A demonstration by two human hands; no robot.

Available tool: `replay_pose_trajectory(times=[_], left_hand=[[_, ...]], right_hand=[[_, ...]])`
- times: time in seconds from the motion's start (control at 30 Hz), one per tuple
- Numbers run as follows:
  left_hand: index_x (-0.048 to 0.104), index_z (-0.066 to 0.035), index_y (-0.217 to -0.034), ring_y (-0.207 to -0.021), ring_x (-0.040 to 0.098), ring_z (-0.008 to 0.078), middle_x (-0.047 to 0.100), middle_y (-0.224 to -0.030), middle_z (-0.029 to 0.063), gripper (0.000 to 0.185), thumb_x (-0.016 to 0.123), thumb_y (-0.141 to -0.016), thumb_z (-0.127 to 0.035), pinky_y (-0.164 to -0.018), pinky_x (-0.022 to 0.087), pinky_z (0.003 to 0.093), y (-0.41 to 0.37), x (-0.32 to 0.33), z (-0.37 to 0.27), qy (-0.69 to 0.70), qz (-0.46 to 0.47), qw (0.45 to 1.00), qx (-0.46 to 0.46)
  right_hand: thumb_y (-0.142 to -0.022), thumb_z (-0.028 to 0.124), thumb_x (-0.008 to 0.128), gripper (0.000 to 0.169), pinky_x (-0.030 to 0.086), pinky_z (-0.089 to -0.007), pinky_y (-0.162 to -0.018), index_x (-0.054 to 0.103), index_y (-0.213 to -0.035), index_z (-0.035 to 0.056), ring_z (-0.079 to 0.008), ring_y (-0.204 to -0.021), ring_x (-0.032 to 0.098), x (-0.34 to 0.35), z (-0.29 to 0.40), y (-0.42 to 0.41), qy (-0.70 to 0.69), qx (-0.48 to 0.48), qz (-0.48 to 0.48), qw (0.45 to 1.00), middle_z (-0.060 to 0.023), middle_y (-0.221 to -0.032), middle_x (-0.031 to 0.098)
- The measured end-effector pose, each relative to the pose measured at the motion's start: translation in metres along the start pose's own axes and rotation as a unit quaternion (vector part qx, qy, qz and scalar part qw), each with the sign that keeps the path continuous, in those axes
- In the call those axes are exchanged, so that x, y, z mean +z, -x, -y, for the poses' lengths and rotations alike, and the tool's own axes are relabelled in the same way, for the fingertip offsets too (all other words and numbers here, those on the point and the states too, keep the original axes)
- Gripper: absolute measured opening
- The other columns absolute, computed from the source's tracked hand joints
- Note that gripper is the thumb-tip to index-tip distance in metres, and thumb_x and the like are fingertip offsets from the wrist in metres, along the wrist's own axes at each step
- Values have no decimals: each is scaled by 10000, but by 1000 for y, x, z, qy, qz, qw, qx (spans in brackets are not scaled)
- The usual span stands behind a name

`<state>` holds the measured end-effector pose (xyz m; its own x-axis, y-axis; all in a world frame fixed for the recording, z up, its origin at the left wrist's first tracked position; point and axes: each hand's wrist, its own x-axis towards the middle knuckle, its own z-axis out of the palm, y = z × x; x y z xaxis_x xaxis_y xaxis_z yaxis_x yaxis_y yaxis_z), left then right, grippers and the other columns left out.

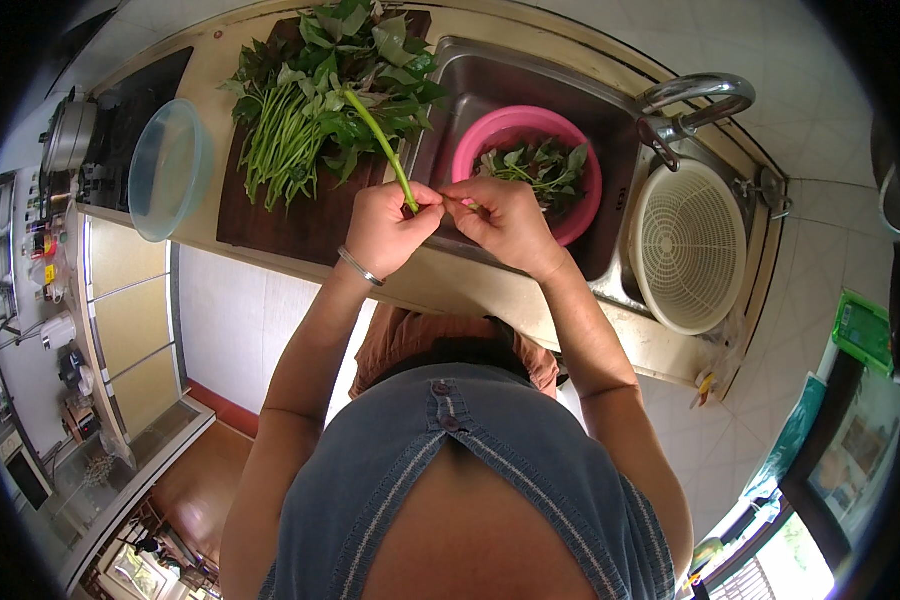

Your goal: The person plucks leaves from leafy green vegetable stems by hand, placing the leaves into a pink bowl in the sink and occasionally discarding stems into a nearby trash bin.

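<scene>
My left hand (392,226) grips a thick green stem (379,140) near its lower end, and the stem slants up toward the leaves. Fingertips of my right hand (504,223) meet those of the left. They pinch at a small piece too hidden to make out. A large bunch of leafy greens (285,139) lies on a dark wooden cutting board (270,234) to the left. Behind my right hand, a pink plastic basin (591,202) stands in the steel sink (487,71). Leafy sprigs (540,169) lie in the basin.
A chrome faucet (709,94) arches over the sink's right side. At the right, a cream plastic colander (686,247) rests by the sink. A translucent blue bowl (169,172) sits at the counter's left, beside a dark cooktop (131,112) and a metal pot (71,135).
</scene>
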<state>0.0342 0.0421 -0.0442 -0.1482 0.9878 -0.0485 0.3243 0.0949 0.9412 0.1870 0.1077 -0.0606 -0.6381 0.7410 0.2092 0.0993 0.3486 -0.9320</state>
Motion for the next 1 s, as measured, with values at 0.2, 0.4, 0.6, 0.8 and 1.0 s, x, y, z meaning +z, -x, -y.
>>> replay_pose_trajectory(times=[0.2,0.4,0.6,0.8,1.0], left_hand=[[603,17,-764,-578,518,59,596,-652,34,85,615,-695,-31,-530,416,200,-1,0,-2,-52,2,999,13],[606,6,-758,-559,542,89,601,-640,59,89,580,-682,-33,-535,433,222,-2,-3,1,-47,23,999,9],[605,5,-768,-566,512,59,604,-663,39,86,570,-695,-22,-531,410,199,-2,-5,7,18,55,998,-21],[610,6,-781,-574,501,44,598,-657,27,93,565,-703,-17,-525,399,190,-3,-7,2,69,76,993,-58],[608,11,-787,-569,506,54,595,-646,36,106,563,-699,-28,-526,407,201,-4,-9,-1,24,83,995,-50]], right_hand=[[-670,69,570,156,455,-368,-567,586,-816,17,-326,-645,558,-2,2,-3,90,-40,31,995,-154,-697,574],[-665,69,573,155,455,-319,-552,596,-803,2,-275,-611,572,-6,4,-5,31,6,56,998,-149,-668,570],[-683,54,568,148,445,-248,-562,613,-814,-1,-133,-605,570,-7,-6,-6,-77,85,80,990,-99,-647,591],[-757,70,561,146,442,-214,-618,605,-859,-24,-68,-682,546,-10,-13,-4,-239,172,107,950,-48,-727,616],[-787,75,564,159,449,-211,-657,591,-890,-43,-79,-734,561,-14,-10,-5,-189,176,135,957,-63,-788,618]])
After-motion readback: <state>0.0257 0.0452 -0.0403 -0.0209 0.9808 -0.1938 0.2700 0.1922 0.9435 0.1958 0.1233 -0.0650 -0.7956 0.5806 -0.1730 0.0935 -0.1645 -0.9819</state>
